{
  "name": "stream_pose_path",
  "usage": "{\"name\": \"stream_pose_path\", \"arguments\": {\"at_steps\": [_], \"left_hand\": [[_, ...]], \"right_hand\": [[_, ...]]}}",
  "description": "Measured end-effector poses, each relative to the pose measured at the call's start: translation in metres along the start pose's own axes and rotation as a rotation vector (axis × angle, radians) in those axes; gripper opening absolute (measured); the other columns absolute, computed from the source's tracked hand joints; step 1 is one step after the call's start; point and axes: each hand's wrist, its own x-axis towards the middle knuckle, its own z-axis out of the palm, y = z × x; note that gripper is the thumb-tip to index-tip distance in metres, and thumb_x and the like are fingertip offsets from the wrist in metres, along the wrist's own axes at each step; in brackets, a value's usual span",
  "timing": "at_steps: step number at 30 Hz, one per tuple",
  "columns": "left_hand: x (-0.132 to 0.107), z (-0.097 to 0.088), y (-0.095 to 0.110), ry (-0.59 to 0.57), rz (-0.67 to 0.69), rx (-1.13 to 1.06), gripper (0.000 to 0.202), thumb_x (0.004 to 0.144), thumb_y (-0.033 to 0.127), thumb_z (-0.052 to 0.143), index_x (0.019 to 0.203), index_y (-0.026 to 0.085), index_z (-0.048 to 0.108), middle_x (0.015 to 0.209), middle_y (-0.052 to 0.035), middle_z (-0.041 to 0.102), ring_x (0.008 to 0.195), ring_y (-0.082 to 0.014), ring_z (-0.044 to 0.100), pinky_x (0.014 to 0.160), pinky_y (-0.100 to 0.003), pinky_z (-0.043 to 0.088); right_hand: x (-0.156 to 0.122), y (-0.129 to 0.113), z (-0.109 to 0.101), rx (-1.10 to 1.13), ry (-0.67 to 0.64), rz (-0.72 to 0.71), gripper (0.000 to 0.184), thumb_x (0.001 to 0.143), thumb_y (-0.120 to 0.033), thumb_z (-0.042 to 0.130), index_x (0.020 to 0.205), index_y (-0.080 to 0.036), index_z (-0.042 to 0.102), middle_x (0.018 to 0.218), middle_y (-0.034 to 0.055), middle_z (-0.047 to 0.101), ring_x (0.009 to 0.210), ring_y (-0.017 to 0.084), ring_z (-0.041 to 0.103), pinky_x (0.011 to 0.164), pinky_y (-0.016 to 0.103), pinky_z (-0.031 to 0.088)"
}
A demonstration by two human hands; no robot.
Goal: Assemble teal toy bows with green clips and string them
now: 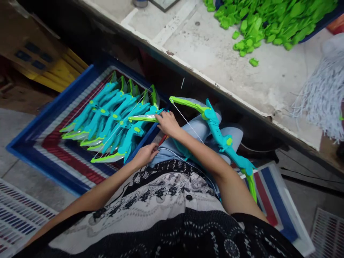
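Note:
My right hand [168, 124] is closed around the inner end of a lime-green limb [142, 118] of a turquoise toy bow. Most of that bow lies hidden under my right forearm, on my lap. My left hand [147, 154] is lower and to the left, its fingers pinched where a thin white bowstring [172, 153] leads in from the lap. A small red item [162, 139], too little seen to name, is beside its fingertips. Another toy bow [219, 134], strung, rests across my knees to the right of my right forearm.
A blue tray [51, 179] on the left holds several finished-looking toy bows [115, 116] on striped cloth. Over my knees runs the worktable edge [188, 62]. On it are a heap of green parts [268, 21] and a bundle of white strings [322, 86]. A striped tray [279, 200] stands at right.

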Motion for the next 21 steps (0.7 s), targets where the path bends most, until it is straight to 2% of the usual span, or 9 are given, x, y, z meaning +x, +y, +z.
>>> {"name": "stream_pose_path", "arguments": {"at_steps": [4,7,9,13,15,17,18,21], "left_hand": [[0.001,0.006,0.011,0.04,0.004,0.142,0.017,0.085,0.026,0.047,0.078,0.02,0.061,0.078,-0.0098,0.066,0.081,-0.0237,0.062,0.072,-0.032,0.046],[0.002,-0.006,0.016,0.077,-0.03,0.084,0.02,0.083,0.028,0.048,0.069,0.02,0.06,0.072,-0.0101,0.063,0.079,-0.0249,0.061,0.072,-0.035,0.047],[0.001,-0.022,0.022,0.05,-0.101,-0.158,0.018,0.079,0.032,0.053,0.067,0.02,0.059,0.072,-0.0089,0.062,0.079,-0.0251,0.061,0.073,-0.037,0.047],[0.0,-0.056,0.052,-0.06,-0.234,-1.082,0.025,0.078,0.039,0.052,0.062,0.02,0.048,0.084,-0.0083,0.066,0.084,-0.024,0.062,0.078,-0.042,0.051],[0.002,-0.063,0.074,-0.05,-0.256,-1.432,0.03,0.078,0.039,0.051,0.058,0.02,0.038,0.07,-0.0047,0.061,0.07,-0.0189,0.059,0.071,-0.04,0.052],[0.005,-0.061,0.092,-0.05,-0.255,-1.609,0.035,0.076,0.041,0.056,0.057,0.02,0.037,0.053,0.0008,0.047,0.051,-0.0123,0.046,0.055,-0.031,0.048],[0.006,-0.058,0.098,-0.056,-0.24,-1.654,0.034,0.074,0.042,0.061,0.058,0.02,0.041,0.051,0.0024,0.043,0.047,-0.0099,0.041,0.049,-0.027,0.043],[0.008,-0.048,0.102,-0.05,-0.224,-1.632,0.03,0.063,0.038,0.078,0.072,0.016,0.06,0.058,0.0007,0.054,0.049,-0.0065,0.045,0.043,-0.019,0.031]], "right_hand": [[0.002,0.003,0.001,0.033,-0.023,0.064,0.041,0.092,-0.019,0.04,0.132,-0.016,0.048,0.119,0.0174,0.054,0.11,0.028,0.049,0.104,0.049,0.029],[0.002,0.008,0.001,0.063,-0.008,0.096,0.042,0.091,-0.017,0.041,0.132,-0.017,0.05,0.118,0.0164,0.055,0.109,0.028,0.049,0.103,0.046,0.031],[0.001,0.013,0.002,0.096,0.018,0.105,0.043,0.09,-0.018,0.044,0.132,-0.016,0.051,0.117,0.016,0.056,0.109,0.027,0.051,0.102,0.043,0.033],[-0.002,0.024,0.004,0.262,0.061,0.086,0.046,0.085,-0.018,0.053,0.13,-0.012,0.054,0.115,0.0154,0.059,0.106,0.024,0.055,0.097,0.035,0.04],[-0.005,0.03,0.005,0.402,0.079,0.086,0.046,0.082,-0.017,0.056,0.127,-0.012,0.057,0.112,0.0129,0.062,0.101,0.021,0.058,0.093,0.032,0.043],[-0.008,0.036,0.007,0.577,0.095,0.084,0.045,0.078,-0.018,0.059,0.123,-0.013,0.06,0.108,0.0094,0.066,0.096,0.018,0.061,0.09,0.031,0.045],[-0.01,0.038,0.009,0.68,0.1,0.078,0.045,0.077,-0.019,0.061,0.122,-0.013,0.061,0.107,0.008,0.067,0.095,0.018,0.062,0.09,0.031,0.046],[-0.017,0.045,0.014,1.0,0.088,0.061,0.046,0.073,-0.024,0.065,0.118,-0.015,0.062,0.109,0.0067,0.069,0.101,0.019,0.063,0.094,0.033,0.046]]}}
